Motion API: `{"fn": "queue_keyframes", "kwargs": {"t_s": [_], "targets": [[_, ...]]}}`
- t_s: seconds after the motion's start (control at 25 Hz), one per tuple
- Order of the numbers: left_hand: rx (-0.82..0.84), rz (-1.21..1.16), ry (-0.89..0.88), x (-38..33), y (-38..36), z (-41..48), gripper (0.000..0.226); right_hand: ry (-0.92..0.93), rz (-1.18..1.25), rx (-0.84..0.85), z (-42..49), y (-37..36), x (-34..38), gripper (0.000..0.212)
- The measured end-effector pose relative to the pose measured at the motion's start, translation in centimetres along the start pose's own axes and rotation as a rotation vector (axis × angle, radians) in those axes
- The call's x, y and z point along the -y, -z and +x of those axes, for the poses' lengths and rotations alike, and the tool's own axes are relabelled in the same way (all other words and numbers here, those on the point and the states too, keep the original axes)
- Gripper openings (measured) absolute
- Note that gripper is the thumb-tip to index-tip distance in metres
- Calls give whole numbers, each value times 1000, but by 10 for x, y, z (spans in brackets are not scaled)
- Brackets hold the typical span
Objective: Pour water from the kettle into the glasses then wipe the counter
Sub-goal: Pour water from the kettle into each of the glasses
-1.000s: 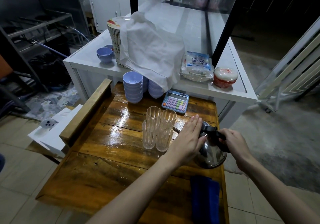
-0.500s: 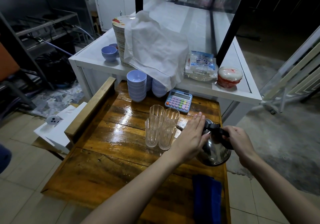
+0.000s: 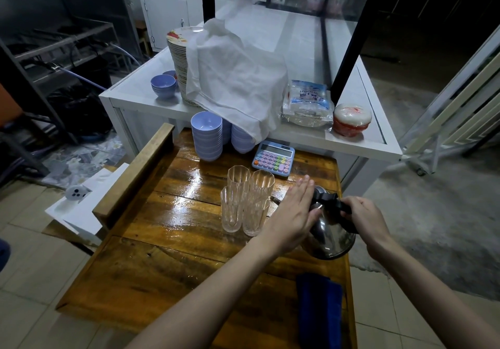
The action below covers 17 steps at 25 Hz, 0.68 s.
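Note:
A steel kettle (image 3: 331, 237) with a black handle stands near the right edge of the wet wooden counter (image 3: 167, 254). My right hand (image 3: 364, 220) is closed around the kettle's handle. My left hand (image 3: 293, 213) lies flat, fingers together, against the kettle's lid and left side, hiding the spout. Just left of the kettle stand several clear ribbed glasses (image 3: 244, 200) in a tight cluster, upright. A dark blue cloth (image 3: 318, 312) lies folded at the counter's near right corner.
A pastel calculator (image 3: 273, 158) and stacks of lilac bowls (image 3: 207, 135) sit at the counter's far end. Behind is a white table (image 3: 359, 143) with plates under a white cloth (image 3: 232, 78), a plastic packet and a red-white tub (image 3: 351, 118).
Both hands stay on the kettle. The view has shifted slightly; the kettle and glasses hold their places.

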<state>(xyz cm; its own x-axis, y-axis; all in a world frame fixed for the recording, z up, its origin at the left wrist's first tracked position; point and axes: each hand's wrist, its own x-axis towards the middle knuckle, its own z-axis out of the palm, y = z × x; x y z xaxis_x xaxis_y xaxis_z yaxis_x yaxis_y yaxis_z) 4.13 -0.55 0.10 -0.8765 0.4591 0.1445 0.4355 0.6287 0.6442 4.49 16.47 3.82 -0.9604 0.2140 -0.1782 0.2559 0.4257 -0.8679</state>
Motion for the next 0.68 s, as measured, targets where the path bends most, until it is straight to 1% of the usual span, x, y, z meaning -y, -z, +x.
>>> {"fn": "queue_keyframes", "kwargs": {"t_s": [0.48,0.68], "targets": [[12,16,0,4,2,3,63,7,-13,3,6,-2,1,36],[5,-6,4,3,-1,4,63,37,-43,-9,7,0,0,37]]}}
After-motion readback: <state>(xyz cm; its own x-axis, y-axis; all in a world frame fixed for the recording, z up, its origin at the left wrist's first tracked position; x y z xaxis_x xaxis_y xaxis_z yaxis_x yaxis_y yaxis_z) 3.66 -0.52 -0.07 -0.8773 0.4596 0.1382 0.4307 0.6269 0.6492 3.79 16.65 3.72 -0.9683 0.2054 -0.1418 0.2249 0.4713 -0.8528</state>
